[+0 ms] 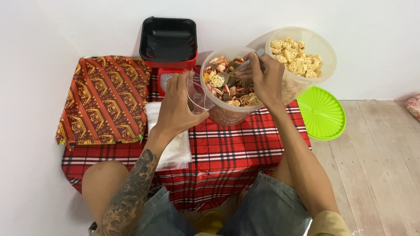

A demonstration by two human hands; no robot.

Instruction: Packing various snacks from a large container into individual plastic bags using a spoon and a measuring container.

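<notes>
My left hand holds a small clear plastic bag open beside a round translucent tub tilted toward me. The tub holds mixed round crackers, some red and some dark. My right hand grips a metal spoon whose bowl is down among those crackers. Both hands are at the tub's rim, left one on its left side, right one over its right side.
A second larger tub of pale yellow crackers stands behind right. A green lid lies on the wooden floor. A red scale with a black tray sits at the wall. A patterned cushion and a stack of clear bags lie on the red plaid cloth.
</notes>
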